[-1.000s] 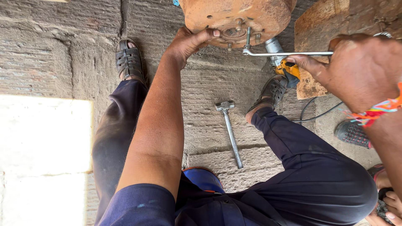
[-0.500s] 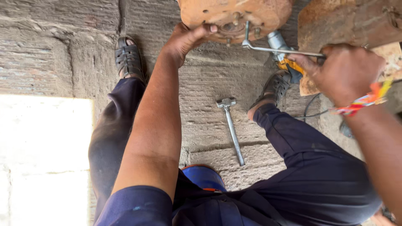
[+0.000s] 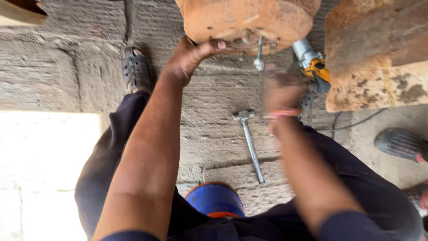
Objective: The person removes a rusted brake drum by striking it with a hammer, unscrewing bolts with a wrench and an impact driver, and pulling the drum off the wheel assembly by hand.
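While a pale sunlit slab [image 3: 44, 169] and a dark sandal [image 3: 136, 71] are seen at far left on the grooved concrete floor [image 3: 214, 107], the left hand [image 3: 189, 60] is pressed against the lower rim of the rusty, round brake drum [image 3: 249, 20] at top centre, its grip curled on the rim with the thumb laid along it. A blue cylindrical can [image 3: 215, 200] is lodged between the legs. A slim steel socket wrench [image 3: 249, 143] lies on the floor. A thin metal rod [image 3: 259, 53] hangs from the drum's hub; the blurred right hand [image 3: 281, 91] is just below it, its grip not discernible. The step is judged as working hub fasteners; steadying of the drum is called for next. A yellow power tool [image 3: 314, 67] and a rusted plate [image 3: 374, 58] stand rightward.
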